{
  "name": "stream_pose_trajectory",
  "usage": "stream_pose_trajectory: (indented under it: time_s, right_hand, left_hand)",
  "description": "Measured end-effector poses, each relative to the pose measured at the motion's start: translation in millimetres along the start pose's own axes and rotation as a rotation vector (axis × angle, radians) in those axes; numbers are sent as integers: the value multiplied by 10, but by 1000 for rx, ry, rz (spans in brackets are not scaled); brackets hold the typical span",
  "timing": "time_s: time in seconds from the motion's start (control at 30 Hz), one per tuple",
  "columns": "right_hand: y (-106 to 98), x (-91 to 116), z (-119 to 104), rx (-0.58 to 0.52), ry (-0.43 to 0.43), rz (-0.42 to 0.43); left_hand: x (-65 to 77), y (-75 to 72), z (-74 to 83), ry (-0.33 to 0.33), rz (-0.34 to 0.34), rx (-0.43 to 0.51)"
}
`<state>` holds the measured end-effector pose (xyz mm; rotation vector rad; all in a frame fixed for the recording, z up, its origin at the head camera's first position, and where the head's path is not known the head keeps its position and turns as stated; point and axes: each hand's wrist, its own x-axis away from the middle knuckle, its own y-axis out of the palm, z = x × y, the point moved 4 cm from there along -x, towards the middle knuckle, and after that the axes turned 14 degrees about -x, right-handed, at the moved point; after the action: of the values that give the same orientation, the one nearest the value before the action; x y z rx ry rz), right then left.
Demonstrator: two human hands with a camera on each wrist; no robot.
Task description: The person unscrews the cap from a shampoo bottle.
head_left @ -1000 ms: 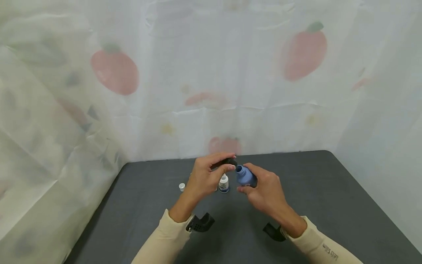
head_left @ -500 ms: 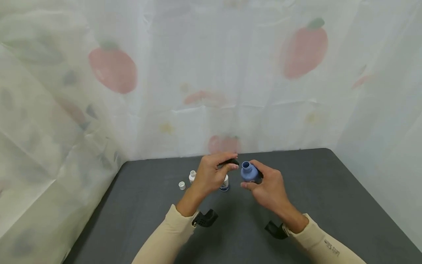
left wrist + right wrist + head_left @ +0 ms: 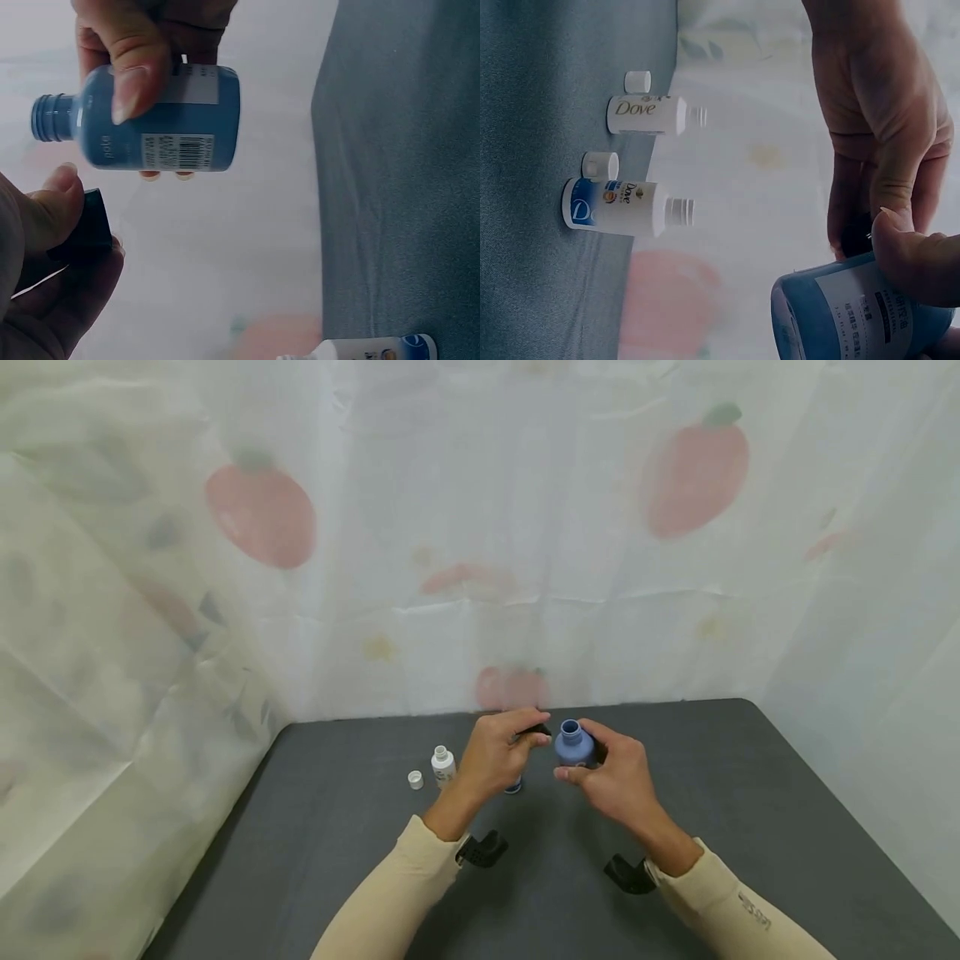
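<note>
In the head view my right hand (image 3: 618, 772) grips a blue bottle (image 3: 573, 750) above the table, its neck uncovered and pointing up. My left hand (image 3: 491, 756), just to the left, pinches a black cap (image 3: 88, 225) between thumb and fingers. Cap and bottle mouth are apart, with a small gap between them. The bottle's barcode label faces the left wrist camera. Behind my left hand stands a white-and-blue Dove bottle (image 3: 622, 206), mostly hidden in the head view. Another white Dove bottle (image 3: 645, 114) stands farther left; both necks are bare.
A white cap (image 3: 637, 82) lies beside the farther-left Dove bottle, and a second white cap (image 3: 600, 165) is by the white-and-blue one. The dark grey table (image 3: 315, 860) ends at a pale curtain (image 3: 600, 652) with fruit prints.
The blue bottle has gone from tilted toward the cap to nearly upright, shifting slightly right. My left hand with the black cap has moved right, revealing the farther-left white bottle in the head view.
</note>
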<state>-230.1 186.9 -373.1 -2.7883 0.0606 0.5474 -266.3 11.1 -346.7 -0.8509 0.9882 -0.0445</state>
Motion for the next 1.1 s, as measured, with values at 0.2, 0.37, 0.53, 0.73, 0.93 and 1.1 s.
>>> stream_pose_trajectory:
  time_s: [0.2, 0.37, 0.53, 0.73, 0.93, 1.1]
  right_hand:
    - [-26, -36, 62, -24, 72, 1]
    - [-54, -70, 125, -31, 120, 4]
    - [-79, -94, 200, -33, 152, 13]
    - [-107, -125, 289, -23, 176, 18]
    - [-142, -150, 365, -13, 187, 30]
    - [-161, -175, 422, -2, 196, 37]
  left_hand:
    - [-1, 102, -12, -33, -32, -23]
    - [3, 199, -23, -66, -72, -49]
    - [26, 296, -42, -138, -117, -38]
    - [52, 380, -70, -217, -150, -36]
    - [61, 451, -95, -254, -168, -5]
    - [66, 523, -100, -268, -144, -14]
